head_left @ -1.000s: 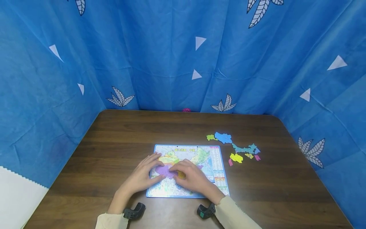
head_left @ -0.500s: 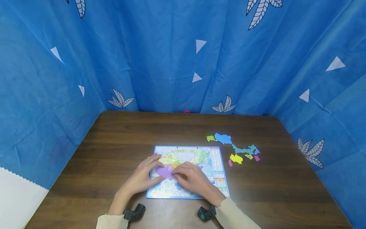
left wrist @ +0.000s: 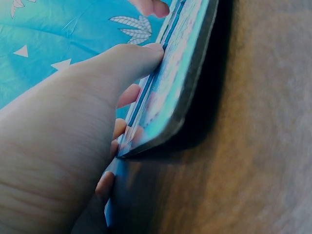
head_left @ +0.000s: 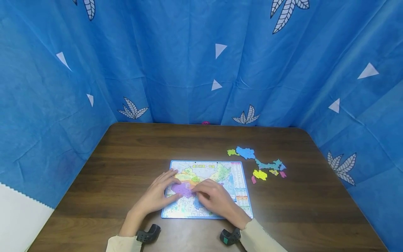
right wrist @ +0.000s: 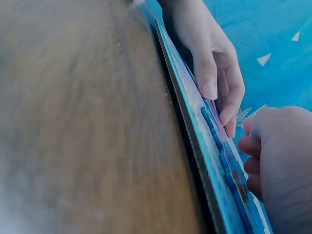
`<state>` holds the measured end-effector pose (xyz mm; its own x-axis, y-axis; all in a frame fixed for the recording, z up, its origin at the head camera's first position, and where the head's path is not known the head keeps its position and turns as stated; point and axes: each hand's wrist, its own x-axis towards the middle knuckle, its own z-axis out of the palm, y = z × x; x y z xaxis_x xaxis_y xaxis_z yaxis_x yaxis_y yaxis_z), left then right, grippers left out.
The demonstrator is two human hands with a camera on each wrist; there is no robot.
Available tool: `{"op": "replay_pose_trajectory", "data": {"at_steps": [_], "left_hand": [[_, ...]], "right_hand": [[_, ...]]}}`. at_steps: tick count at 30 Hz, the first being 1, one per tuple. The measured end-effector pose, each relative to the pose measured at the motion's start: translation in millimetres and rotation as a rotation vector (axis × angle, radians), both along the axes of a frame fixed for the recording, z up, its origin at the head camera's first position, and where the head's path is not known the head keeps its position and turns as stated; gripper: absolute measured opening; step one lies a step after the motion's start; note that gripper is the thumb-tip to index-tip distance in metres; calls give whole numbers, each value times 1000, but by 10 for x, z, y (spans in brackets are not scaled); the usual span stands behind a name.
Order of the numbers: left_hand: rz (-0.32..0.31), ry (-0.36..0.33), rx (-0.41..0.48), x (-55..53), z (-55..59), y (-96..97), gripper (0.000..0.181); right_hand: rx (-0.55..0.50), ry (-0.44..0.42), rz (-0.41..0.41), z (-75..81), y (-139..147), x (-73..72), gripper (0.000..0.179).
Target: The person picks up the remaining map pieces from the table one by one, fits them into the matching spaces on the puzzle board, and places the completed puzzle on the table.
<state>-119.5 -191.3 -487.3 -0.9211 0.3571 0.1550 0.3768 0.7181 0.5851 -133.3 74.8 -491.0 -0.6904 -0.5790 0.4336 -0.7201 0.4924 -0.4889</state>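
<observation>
A magnetic map puzzle board (head_left: 217,212) lies on the table with coloured pieces on it. My left hand (head_left: 160,190) rests at its left side, thumb and index finger spread at the edge of a purple puzzle piece (head_left: 181,189). The left thumb (left wrist: 141,56) lies nearly straight over the board. My right hand (head_left: 215,197) is bent over the board's middle, fingertips at the purple piece's right edge; I cannot tell whether they pinch anything. In the right wrist view its fingers (right wrist: 252,165) are curled. A blue piece (head_left: 197,204) shows just below the right hand.
Right of the board lie loose puzzle pieces: a large blue one (head_left: 245,152), a green one (head_left: 232,152), a teal one (head_left: 267,165), a yellow one (head_left: 260,174) and small pink ones (head_left: 253,179). A blue curtain (head_left: 189,70) hangs behind the brown table (head_left: 141,140).
My right hand has shifted slightly to the right along the purple piece's edge. An orange-yellow patch visible under it earlier is now hidden. The left hand stays in place.
</observation>
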Motion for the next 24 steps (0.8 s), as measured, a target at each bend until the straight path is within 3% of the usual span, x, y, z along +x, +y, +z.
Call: {"op": "replay_pose_trajectory", "data": {"at_steps": [17, 24], "left_hand": [[-4, 10, 11, 15, 7, 0, 34], [-4, 6, 10, 3, -5, 3, 35]], "right_hand": [[-1, -54, 12, -18, 85, 24, 20], [-11, -28, 24, -36, 136, 25, 21]]}}
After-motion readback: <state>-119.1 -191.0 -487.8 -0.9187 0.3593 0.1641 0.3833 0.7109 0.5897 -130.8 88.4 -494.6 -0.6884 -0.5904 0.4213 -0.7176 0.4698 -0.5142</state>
